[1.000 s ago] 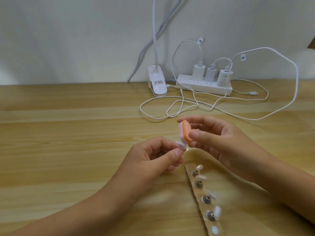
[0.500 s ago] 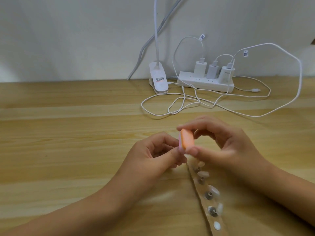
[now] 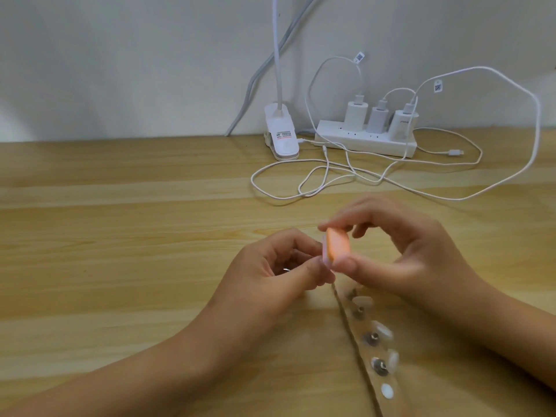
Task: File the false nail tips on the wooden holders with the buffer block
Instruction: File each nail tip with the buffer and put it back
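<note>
Just beyond the far end of the brown wooden strip (image 3: 374, 383), which lies on the light wood-grain table (image 3: 120, 236) and carries a row of metal studs (image 3: 379, 365) with pale false nail tips (image 3: 382, 328) beside them, the two hands meet. The right hand (image 3: 406, 260) pinches a small rounded orange-and-pink buffer block (image 3: 428, 245), thumb below and forefinger on top. The left hand (image 3: 270, 275), left of the strip's far end, has its thumb and fingers closed on a small shiny piece (image 3: 285, 269) that is mostly hidden, and its thumb tip touches the block's pink edge. Whether a nail tip sits there is too blurred to tell. The right forearm crosses the strip's right side. Far behind the strip, against the wall, stand a white power strip (image 3: 365, 141) with three white chargers (image 3: 356, 112), a white clip lamp base (image 3: 281, 136) and looping white cables (image 3: 457, 199).
</note>
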Tool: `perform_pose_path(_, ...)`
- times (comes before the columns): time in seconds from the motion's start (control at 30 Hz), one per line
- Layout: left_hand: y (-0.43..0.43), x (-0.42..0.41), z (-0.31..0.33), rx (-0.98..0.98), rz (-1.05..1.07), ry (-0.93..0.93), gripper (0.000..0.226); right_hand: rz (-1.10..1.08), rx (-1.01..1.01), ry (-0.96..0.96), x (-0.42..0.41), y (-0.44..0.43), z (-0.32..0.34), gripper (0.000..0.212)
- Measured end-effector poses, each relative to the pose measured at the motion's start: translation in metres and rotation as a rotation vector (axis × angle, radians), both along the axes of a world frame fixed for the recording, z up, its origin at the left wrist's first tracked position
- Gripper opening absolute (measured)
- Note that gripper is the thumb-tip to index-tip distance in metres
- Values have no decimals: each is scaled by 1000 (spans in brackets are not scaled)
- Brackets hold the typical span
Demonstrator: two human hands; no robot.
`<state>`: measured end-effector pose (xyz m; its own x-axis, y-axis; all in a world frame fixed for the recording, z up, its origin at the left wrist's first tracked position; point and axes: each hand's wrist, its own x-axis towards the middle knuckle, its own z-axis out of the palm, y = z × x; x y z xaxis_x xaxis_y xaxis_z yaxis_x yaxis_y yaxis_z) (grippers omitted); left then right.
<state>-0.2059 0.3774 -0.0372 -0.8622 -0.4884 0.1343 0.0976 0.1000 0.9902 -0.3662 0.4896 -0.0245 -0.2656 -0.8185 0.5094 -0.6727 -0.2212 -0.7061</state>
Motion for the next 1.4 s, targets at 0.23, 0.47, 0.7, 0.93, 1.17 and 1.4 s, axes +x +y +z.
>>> perform_pose_path(0.23, 1, 0, 0, -43, 7, 9, 6, 12, 84, -84, -1, -1, 2, 23)
perform_pose_path(0.47, 1, 1, 0, -76, -6, 7, 6, -5, 22, 43, 0, 1, 2, 26)
perform_pose_path(0.7, 1, 0, 0, -49, 10, 16, 7, 10, 39, -61, -1, 1, 4, 27)
perform_pose_path(0.93, 2, 0, 1, -58, 23, 11, 7, -30, 47, -71, -3, 0, 4, 25)
perform_pose_path(1.17, 1, 1, 0, -60, 20, 13, 4, -43, 45, -124, -2, 0, 3, 24)
perform_pose_path(1.4, 2, 0, 0, -79, 20, 24, 9, -18, 110, -124, -4, -1, 5, 24)
